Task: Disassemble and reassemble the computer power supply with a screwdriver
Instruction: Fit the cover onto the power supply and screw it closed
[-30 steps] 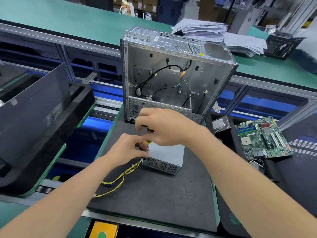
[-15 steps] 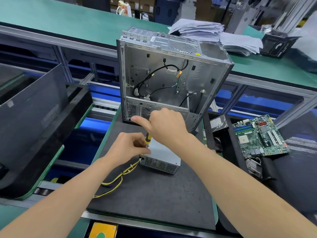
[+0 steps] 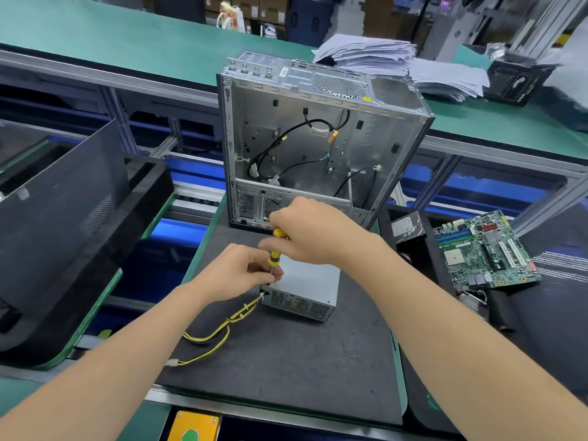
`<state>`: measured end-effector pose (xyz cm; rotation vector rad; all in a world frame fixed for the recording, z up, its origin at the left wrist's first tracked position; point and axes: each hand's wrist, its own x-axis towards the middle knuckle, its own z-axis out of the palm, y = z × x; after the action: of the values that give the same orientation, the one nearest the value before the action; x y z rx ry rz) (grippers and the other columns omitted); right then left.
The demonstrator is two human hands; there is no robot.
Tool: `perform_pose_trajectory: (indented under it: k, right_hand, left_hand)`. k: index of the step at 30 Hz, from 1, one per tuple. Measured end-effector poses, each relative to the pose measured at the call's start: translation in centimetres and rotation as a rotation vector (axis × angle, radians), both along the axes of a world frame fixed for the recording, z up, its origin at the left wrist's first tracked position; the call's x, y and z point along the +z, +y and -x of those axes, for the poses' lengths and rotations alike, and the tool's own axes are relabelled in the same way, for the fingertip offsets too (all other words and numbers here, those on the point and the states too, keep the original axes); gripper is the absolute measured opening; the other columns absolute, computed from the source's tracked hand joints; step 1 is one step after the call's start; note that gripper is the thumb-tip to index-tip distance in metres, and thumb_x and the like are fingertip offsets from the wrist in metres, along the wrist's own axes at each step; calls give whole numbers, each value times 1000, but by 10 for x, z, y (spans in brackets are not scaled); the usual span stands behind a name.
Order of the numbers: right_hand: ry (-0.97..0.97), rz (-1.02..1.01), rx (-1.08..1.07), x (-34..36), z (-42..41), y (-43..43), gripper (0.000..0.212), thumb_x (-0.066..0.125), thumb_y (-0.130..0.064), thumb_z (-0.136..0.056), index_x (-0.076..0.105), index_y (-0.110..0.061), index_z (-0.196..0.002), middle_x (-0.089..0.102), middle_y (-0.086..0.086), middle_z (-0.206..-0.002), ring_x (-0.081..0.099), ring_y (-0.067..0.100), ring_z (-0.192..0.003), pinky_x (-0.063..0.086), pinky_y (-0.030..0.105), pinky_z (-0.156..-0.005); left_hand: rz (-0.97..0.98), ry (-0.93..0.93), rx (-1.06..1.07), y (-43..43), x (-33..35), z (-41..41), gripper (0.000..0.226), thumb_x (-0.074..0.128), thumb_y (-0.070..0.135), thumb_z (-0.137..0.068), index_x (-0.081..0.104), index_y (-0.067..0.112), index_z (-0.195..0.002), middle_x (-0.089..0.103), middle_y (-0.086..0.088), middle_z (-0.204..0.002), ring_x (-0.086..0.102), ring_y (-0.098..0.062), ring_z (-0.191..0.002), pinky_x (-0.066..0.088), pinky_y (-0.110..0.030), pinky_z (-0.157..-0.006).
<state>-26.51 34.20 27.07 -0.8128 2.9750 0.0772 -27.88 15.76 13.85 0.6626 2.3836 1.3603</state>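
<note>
Yellow cables [image 3: 219,329] trail out below the left hand [image 3: 235,272], whose fingers pinch the screwdriver [image 3: 274,253] low down. The power supply [image 3: 308,288] lies on the mat just under those fingertips. The right hand [image 3: 313,232] curls round the handle; past its knuckles stands the open computer case [image 3: 318,138].

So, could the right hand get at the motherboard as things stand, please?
Probably yes: the motherboard lies uncovered to its right with nothing tall between, though the right hand grips the screwdriver and would need to let go first.
</note>
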Motion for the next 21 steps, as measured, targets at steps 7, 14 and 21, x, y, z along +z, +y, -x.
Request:
perform_pose_trajectory:
  k: [7,14,21]
  right_hand:
    - [163,23,-371,-12,-2,-11,81,28,-85,-93,39,-14,-55,43,1,-56,42,21,-47,23,30,-48]
    - [-159,22,206,15,-2,10,9,65,-22,-98,66,-22,-107,57,-4,-107,56,22,-99,50,42,-80]
    - [3,31,-13,1,-5,-5,57,51,-63,-101,44,-16,-70,41,1,-67,49,27,-66,30,33,-52]
  left_hand:
    - [-71,3,84,5,-4,-4,16,87,16,-78,78,29,-79,79,9,-87,74,-10,-82,53,-13,-76]
    - [-29,30,44,3,-3,0,15,87,15,-79,80,28,-84,78,12,-83,73,-3,-80,49,-8,-73]
    - [-19,59,47,2,-7,-5,14,90,23,-77,79,28,-83,78,13,-82,73,-6,-78,52,-11,-74]
